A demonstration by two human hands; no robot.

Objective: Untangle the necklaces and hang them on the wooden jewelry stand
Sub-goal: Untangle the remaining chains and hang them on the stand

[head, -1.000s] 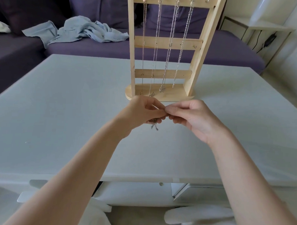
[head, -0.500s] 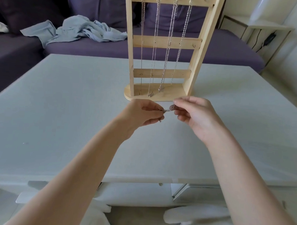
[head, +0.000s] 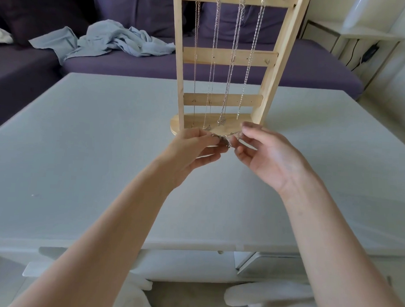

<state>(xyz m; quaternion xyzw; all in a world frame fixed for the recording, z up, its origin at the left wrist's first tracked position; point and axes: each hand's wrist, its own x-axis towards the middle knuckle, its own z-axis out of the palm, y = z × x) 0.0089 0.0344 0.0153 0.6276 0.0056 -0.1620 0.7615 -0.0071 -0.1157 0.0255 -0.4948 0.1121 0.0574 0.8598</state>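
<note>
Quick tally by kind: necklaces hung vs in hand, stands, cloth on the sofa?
Necklaces hanging on the wooden jewelry stand: 4, first at
Necklace still tangled, held between left hand and right hand: 1
Wooden jewelry stands: 1
Blue-grey cloths on the sofa: 1
Total: 7

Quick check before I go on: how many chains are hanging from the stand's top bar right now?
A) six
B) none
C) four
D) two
C: four chains hang side by side from the top bar of the stand, while the left hand and right hand pinch another tangled chain in front of its base.
</note>
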